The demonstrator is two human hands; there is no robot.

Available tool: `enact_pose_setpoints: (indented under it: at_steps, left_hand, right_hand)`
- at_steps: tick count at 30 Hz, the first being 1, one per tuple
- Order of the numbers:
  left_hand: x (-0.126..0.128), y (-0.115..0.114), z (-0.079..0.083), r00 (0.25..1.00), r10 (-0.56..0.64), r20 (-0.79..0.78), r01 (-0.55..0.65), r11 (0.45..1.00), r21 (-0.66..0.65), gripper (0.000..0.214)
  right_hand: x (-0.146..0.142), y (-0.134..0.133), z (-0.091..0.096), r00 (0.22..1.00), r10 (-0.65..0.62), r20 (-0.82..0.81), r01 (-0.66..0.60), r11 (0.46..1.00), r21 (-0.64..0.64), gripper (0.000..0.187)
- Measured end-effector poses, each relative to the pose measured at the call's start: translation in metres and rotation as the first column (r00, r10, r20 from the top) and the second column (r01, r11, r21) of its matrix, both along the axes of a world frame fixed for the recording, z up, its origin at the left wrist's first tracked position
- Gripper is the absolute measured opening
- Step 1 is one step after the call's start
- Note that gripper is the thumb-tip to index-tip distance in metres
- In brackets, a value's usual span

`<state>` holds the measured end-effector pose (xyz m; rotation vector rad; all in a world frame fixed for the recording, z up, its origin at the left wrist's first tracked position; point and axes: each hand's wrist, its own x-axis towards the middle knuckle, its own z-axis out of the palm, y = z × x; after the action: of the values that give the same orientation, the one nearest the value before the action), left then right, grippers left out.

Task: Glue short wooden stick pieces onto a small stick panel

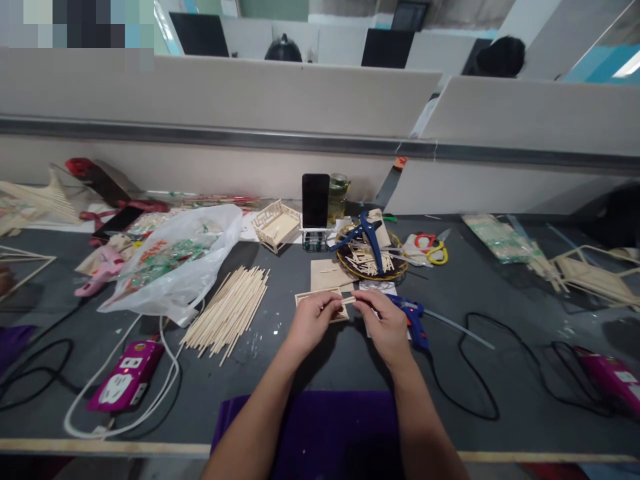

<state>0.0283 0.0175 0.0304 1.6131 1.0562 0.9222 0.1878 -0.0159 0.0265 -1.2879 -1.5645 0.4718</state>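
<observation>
Both of my hands meet over the dark desk, pinching one short wooden stick (347, 301) between them. My left hand (313, 321) grips its left end with curled fingers, just above a small rectangular stick frame (303, 296). My right hand (385, 322) pinches the right end. A blue glue gun (413, 315) lies right beside my right hand. A flat wooden panel (327, 273) rests just beyond the frame.
A bundle of long sticks (229, 309) lies to the left beside a plastic bag (177, 261). Behind are a round tray of stick pieces (395, 270) with blue cutters (369, 235), an upright phone (315, 200), a small stick box (275, 225), scissors (431, 247) and power strips (126, 376).
</observation>
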Motion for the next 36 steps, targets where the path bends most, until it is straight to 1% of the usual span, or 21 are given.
enact_pose_setpoints:
  at_steps: [3,6,10,13,16,21,26,31,36]
  left_hand:
    - [0.000,-0.001,0.003,0.999,0.028,-0.042,-0.026,0.999,0.047,0.021]
    - [0.001,-0.002,0.001,0.997,0.072,0.018,-0.072,0.997,0.033,0.020]
    - [0.002,-0.004,0.003,0.975,0.139,0.172,-0.131,0.990,-0.061,0.019]
    - [0.001,-0.005,0.009,0.956,0.151,0.250,-0.117,0.983,-0.145,0.019]
    - [-0.001,-0.006,0.014,0.946,0.139,0.292,-0.092,0.982,-0.168,0.018]
    - [0.000,-0.007,0.016,0.942,0.129,0.310,-0.100,0.989,-0.105,0.016]
    - [0.001,-0.007,0.015,0.952,0.145,0.269,-0.147,0.989,-0.014,0.010]
    - [0.000,-0.007,0.015,0.958,0.133,0.254,-0.155,0.985,0.069,0.008]
    - [0.001,-0.008,0.017,0.957,0.139,0.253,-0.166,0.982,0.088,0.007]
  right_hand:
    - [0.000,-0.001,-0.002,0.999,-0.019,-0.027,0.019,1.000,-0.019,0.015]
    - [-0.002,-0.001,-0.005,0.996,-0.038,-0.078,0.034,0.998,-0.049,0.013]
    - [-0.006,-0.003,-0.003,0.980,-0.071,-0.186,0.056,0.995,-0.087,0.012]
    - [-0.009,-0.005,0.003,0.958,-0.105,-0.266,0.077,0.990,-0.114,0.011]
    - [-0.010,-0.006,0.008,0.938,-0.125,-0.322,0.086,0.987,-0.133,0.011]
    - [-0.011,-0.007,0.011,0.914,-0.134,-0.384,0.087,0.987,-0.137,0.012]
    - [-0.013,-0.009,0.010,0.890,-0.159,-0.428,0.083,0.978,-0.191,0.023]
    - [-0.012,-0.010,0.012,0.898,-0.148,-0.414,0.082,0.981,-0.175,0.013]
    - [-0.012,-0.010,0.012,0.897,-0.144,-0.419,0.079,0.983,-0.167,0.010]
